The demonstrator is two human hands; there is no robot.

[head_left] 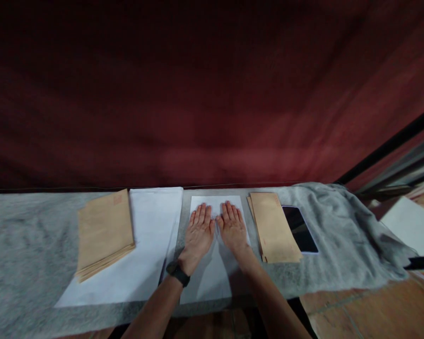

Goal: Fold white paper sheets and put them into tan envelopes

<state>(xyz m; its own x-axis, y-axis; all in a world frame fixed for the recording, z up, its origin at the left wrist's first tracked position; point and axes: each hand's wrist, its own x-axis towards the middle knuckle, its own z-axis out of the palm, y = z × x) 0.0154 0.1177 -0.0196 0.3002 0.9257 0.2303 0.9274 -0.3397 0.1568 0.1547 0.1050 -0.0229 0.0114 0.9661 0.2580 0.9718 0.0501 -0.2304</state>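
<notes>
Directly beneath the left hand (199, 231) and right hand (232, 230), the paper (214, 280) lies flat on the desk (21, 249). From my remote post I see both palms down, fingers extended, pinching nothing, neither hand nearer. The paper's long axis runs forward, its far short edge facing the curtain (212, 103).

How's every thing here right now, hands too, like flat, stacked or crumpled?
Left hand: open, palm down
Right hand: open, palm down
Sheet: flat, under both hands
White paper: flat, partly covered
Left envelopes: stacked, fanned
Right envelopes: stacked, slightly fanned
Phone: screen dark
Watch: worn
Cloth: rumpled at right
Curtain: hanging
</notes>
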